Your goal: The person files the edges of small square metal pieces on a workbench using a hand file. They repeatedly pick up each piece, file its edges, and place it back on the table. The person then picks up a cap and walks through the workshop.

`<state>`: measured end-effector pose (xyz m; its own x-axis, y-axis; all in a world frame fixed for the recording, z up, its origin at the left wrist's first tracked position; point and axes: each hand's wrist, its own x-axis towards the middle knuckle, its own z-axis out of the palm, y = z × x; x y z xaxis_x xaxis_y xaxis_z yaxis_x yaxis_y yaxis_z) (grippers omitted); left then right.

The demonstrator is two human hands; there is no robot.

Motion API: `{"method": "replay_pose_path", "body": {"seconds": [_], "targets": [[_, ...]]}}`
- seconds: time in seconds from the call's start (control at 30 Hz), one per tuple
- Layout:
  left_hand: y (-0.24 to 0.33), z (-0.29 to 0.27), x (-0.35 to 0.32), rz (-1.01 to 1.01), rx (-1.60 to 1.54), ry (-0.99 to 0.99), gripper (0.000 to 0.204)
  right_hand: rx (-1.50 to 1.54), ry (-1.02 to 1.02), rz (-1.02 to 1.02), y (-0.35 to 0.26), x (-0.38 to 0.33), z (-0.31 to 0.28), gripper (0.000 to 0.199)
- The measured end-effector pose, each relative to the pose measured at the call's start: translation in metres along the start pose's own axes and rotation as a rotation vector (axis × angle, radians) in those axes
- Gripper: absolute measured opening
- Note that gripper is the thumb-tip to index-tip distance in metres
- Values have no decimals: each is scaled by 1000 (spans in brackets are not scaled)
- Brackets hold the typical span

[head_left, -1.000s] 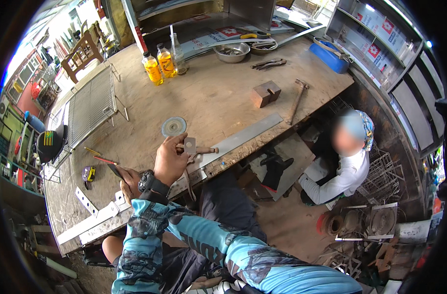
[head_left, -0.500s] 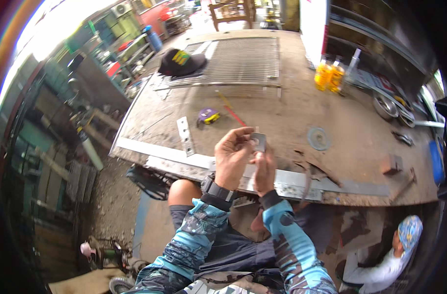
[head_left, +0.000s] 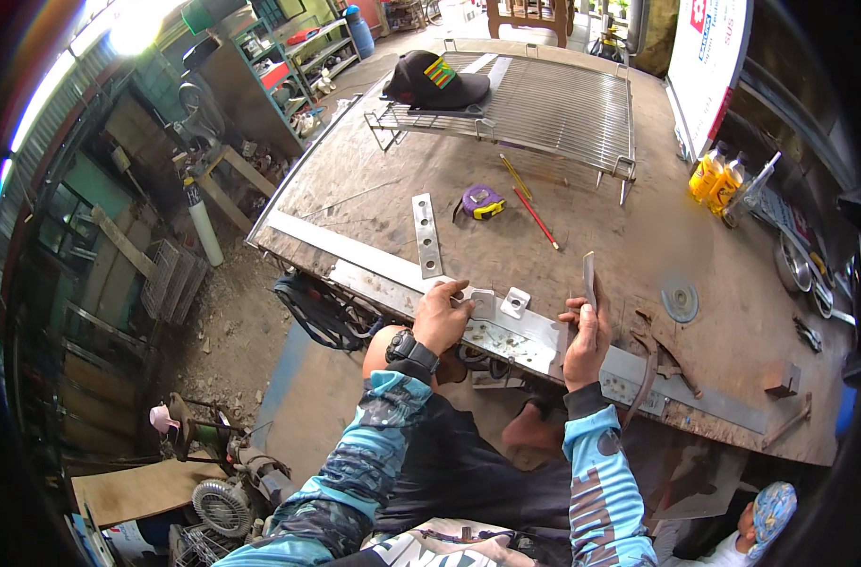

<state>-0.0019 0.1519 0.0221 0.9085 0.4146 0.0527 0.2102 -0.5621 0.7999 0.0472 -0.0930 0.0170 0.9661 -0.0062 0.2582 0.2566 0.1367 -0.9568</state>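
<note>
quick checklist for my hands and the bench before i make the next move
1. Right hand gripping the thin flat piece: ok, held upright.
2. Left hand firmly holding the nearer small holed plate: cannot tell; the fingertips are at its edge.
3. Other small holed plate free of both hands: ok, it lies between them.
4. Tape measure uncovered: ok, nothing lies on it.
5. Red pencil clear of the long metal strip: ok, it lies farther back on the bench.
6. Gloves on: not ok, both hands are bare.
</note>
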Motion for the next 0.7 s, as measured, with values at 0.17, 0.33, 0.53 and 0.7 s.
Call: {"method": "replay_pose_path", "body": {"seconds": [0.17, 0.33, 0.53, 0.7], "targets": [[7, -22, 7, 88, 130, -265, 74, -13, 36, 7, -3, 0, 3, 55], [11, -15, 14, 196, 283, -332, 71, -54, 36, 37, -11, -1, 3, 56], [6, -10, 7, 224, 214, -274, 70, -57, 42, 40, -13, 0, 6, 54], [9, -15, 7, 236, 204, -306, 70, -53, 18, 70, -10, -1, 2, 56]]}}
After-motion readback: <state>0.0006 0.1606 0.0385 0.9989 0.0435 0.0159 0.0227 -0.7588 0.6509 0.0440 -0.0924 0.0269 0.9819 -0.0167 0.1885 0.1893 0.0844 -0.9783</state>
